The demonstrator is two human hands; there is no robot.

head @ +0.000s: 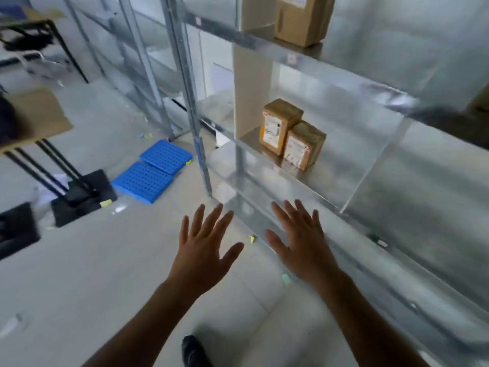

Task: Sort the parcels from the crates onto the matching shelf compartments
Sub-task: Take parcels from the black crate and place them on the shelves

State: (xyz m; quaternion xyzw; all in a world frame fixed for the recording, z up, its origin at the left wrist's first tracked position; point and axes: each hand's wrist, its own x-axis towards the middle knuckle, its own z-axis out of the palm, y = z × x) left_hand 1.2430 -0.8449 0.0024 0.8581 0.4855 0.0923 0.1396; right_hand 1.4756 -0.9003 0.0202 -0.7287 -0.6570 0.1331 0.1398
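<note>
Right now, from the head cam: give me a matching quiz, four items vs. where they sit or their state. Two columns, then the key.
Column 1
1. two small parcels
2. large parcel
3. blue perforated panels
4. left hand and right hand

Column 2
A. lying on the floor, left of the shelf upright
B. empty, fingers spread, palms down
C. side by side on the middle shelf, right of the white divider
D. on the shelf above, at the top of the view

Pairs: 1-C, 2-D, 3-A, 4-B
</note>
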